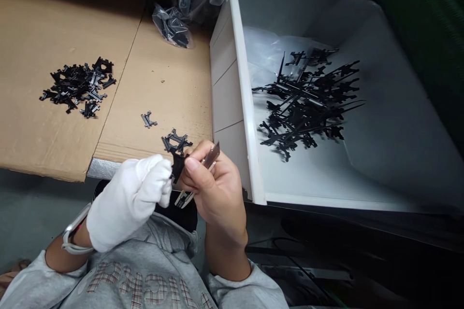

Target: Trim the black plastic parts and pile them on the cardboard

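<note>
My left hand [132,198], in a white glove, is closed on one side of a small black plastic part [177,165]. The bare right hand [217,188] pinches the part's other side between thumb and finger. A utility knife [185,198] also lies in the right hand, its blade [212,153] pointing up and away past the fingers. Just beyond the hands, a few black plastic parts [176,140] rest on the cardboard near its front edge. One more loose part [148,119] lies a little to their left.
A heap of black parts [78,84] sits on the cardboard-covered table [29,140] at left. To the right stands a white bin [253,169] holding a tangle of black parts on sprues [308,101]. A clear plastic bag [172,26] lies at the back.
</note>
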`<action>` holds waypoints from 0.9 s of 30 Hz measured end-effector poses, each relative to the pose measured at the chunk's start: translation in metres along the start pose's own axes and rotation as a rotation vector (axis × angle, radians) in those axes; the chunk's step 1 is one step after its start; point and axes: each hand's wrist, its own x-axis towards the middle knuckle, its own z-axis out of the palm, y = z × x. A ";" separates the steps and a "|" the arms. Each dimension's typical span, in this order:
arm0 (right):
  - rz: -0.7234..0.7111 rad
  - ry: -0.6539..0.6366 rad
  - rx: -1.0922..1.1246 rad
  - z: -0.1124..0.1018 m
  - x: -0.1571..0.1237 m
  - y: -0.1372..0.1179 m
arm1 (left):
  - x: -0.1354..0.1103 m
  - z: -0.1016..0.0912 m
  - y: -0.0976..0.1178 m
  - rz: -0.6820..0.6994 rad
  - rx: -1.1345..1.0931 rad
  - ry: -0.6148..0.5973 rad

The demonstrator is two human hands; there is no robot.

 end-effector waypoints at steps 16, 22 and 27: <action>0.094 0.089 -0.077 -0.014 -0.003 0.006 | 0.037 -0.109 -0.046 -0.657 1.404 -0.027; 0.073 0.142 -0.088 -0.019 -0.010 0.008 | 0.033 -0.110 -0.041 -0.724 1.455 0.057; 0.057 0.126 -0.098 -0.025 -0.017 0.009 | 0.020 -0.114 -0.022 -0.694 1.338 0.213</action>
